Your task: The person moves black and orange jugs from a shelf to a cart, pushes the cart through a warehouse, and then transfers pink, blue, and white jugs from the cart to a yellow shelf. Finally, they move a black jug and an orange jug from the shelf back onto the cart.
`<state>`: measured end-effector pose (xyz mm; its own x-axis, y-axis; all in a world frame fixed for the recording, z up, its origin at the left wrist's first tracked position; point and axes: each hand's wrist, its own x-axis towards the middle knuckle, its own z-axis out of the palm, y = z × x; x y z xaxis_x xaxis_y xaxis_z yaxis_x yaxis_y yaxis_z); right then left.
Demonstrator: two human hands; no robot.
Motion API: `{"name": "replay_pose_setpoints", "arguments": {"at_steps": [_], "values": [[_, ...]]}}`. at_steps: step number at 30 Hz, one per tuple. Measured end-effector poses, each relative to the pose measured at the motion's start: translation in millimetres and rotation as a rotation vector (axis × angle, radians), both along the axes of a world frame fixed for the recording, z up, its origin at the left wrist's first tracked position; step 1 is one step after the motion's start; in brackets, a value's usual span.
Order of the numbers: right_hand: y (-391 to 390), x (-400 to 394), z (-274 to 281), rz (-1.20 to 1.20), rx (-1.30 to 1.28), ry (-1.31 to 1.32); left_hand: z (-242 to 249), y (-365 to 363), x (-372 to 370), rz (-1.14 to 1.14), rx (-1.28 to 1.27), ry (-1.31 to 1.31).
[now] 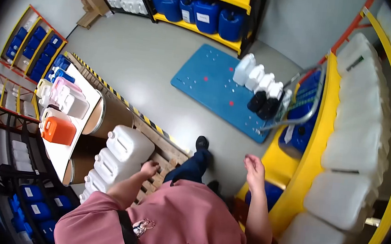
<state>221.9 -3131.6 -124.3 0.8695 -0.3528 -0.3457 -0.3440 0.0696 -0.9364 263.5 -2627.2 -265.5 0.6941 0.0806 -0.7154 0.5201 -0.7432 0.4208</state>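
My left hand (150, 168) hangs at my side with its fingers curled in and nothing visible in them. Close beside it stands a row of white jerrycans (131, 145) on a wooden pallet (173, 156); I see no contact. My right hand (254, 167) is raised at waist height, empty, its fingers loosely bent and the thumb apart. A yellow rack shelf (289, 171) lies just beyond it. Ahead is a blue platform cart (204, 83) carrying several small white jerrycans (256, 76) and black containers (267, 108) near its metal handle (317, 103).
Large translucent jerrycans (350, 148) line the right rack. Blue jerrycans (206, 17) fill a rack at the back. At left, a white table (81, 127) bears an orange jerrycan (58, 130) beside brown drums (111, 116). Yellow-black tape (127, 101) marks an edge near the pallet.
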Motion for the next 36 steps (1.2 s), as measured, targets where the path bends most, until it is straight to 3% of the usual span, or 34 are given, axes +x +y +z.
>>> {"name": "replay_pose_setpoints", "arguments": {"at_steps": [4, 7, 8, 10, 11, 16, 18, 20, 23, 25, 27, 31, 36], "values": [[-13, 84, -21, -0.015, -0.029, 0.089, -1, -8, 71, -0.190, 0.126, 0.122], [-31, 149, -33, -0.035, -0.016, 0.185, 9, -16, 162, -0.144, 0.092, 0.183], [-33, 173, -35, -0.052, -0.024, 0.187, -10, -10, 191, -0.029, 0.051, 0.174], [-39, 224, -41, -0.043, -0.077, 0.244, 86, -61, 276, -0.075, 0.072, 0.135], [-44, 246, -48, -0.029, -0.070, 0.244, 57, -48, 306, -0.123, 0.078, 0.029], [-74, 362, -102, -0.067, -0.127, 0.277, 95, -87, 433, 0.067, -0.075, -0.105], [-94, 414, -139, -0.046, -0.171, 0.253, 100, -101, 454, 0.171, -0.234, -0.090], [-111, 473, -162, -0.106, -0.184, 0.195, 90, -106, 464, 0.128, -0.231, -0.107], [-161, 562, -275, -0.067, -0.311, 0.312, 67, -107, 461, 0.181, -0.077, -0.047], [-177, 620, -298, -0.127, -0.395, 0.350, 50, -96, 445, 0.240, -0.011, 0.094], [-192, 667, -320, -0.166, -0.451, 0.419, 23, -68, 419, 0.155, 0.065, 0.182], [-204, 728, -364, -0.087, -0.416, 0.631, 42, -79, 428, 0.164, 0.155, 0.317], [-180, 747, -385, 0.042, -0.555, 0.875, 49, -92, 469, 0.214, 0.135, 0.248]]}}
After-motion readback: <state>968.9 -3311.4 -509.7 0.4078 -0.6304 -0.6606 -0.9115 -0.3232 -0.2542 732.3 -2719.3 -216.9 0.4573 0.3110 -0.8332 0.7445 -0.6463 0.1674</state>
